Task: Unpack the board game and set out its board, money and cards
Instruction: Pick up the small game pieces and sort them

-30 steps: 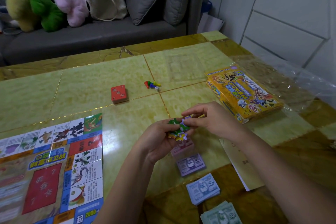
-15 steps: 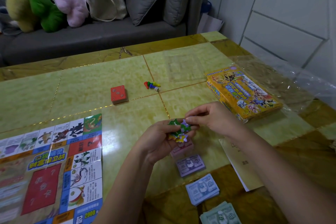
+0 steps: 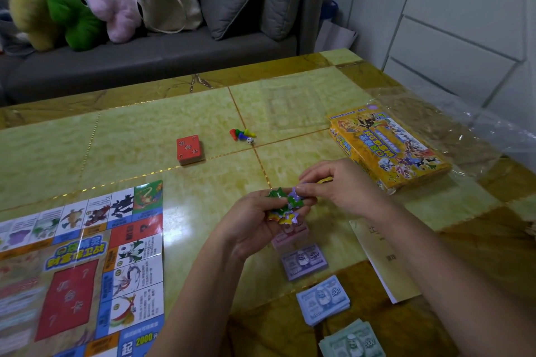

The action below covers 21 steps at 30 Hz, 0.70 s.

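Observation:
My left hand [image 3: 252,223] grips a small bunch of colourful star-shaped tokens [image 3: 285,204] above the table. My right hand [image 3: 339,185] pinches a purple token at the top of that bunch. The unfolded game board [image 3: 84,266] lies at the lower left. A red deck of cards [image 3: 189,149] sits mid-table, with coloured pawns [image 3: 240,134] and a white die [image 3: 250,140] to its right. Money stacks lie in a row below my hands: pink [image 3: 290,236], purple [image 3: 304,261], blue [image 3: 323,300], green [image 3: 352,340]. The yellow game box [image 3: 388,148] rests at the right.
A cream paper sheet [image 3: 383,261] lies under my right forearm. Clear plastic wrap [image 3: 475,124] spreads around the box at the table's right edge. A grey sofa [image 3: 150,58] with plush toys, a tote bag and cushions stands behind the table.
My right fingers have shifted slightly on the token bunch, now pinching the purple piece. Everything on the table has stayed in place.

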Available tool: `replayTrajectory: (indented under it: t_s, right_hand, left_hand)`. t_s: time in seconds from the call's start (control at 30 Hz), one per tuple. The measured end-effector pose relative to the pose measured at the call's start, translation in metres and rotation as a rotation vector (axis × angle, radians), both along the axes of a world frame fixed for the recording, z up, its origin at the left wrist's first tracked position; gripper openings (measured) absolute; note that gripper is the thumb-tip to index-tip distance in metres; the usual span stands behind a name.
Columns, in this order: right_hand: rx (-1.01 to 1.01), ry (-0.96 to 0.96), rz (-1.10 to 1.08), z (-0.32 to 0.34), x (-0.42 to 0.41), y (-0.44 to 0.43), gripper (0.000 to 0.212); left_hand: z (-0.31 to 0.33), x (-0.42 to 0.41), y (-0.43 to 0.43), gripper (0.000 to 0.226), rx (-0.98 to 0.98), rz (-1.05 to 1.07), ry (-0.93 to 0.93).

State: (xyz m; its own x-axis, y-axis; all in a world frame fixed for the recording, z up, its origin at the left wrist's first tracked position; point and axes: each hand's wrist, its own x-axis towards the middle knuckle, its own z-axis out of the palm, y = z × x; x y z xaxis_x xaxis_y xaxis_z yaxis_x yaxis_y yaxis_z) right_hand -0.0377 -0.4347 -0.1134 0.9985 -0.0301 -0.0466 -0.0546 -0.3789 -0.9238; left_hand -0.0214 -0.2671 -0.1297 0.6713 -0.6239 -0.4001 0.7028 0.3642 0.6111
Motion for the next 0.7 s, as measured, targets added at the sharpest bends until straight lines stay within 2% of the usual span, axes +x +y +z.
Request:
replayTrajectory:
  t_s: [0.1, 0.23, 0.43, 0.57, 0.7]
  right_hand:
    - [0.146, 0.052, -0.049, -0.001, 0.001, -0.003, 0.004]
    - [0.214, 0.079, -0.208, -0.003, 0.005, -0.011, 0.006]
    - [-0.167, 0.181, -0.137, -0.014, 0.003, -0.012, 0.018]
    - [-0.32, 0.112, -0.123, -0.026, 0.005, -0.007, 0.019]
    - [-0.415, 0.032, -0.199, -0.028, 0.008, -0.009, 0.027]
  left_hand:
    - [0.002, 0.001, 0.001, 0.031, -0.023, 0.02, 0.017]
    - [0.003, 0.005, 0.005, 0.036, -0.041, 0.075, 0.057]
    - [0.004, 0.015, 0.017, 0.04, -0.043, 0.21, 0.049]
    - [0.003, 0.017, 0.022, 0.04, -0.036, 0.235, 0.038]
    - [0.001, 0.019, 0.023, 0.038, -0.038, 0.246, 0.045]
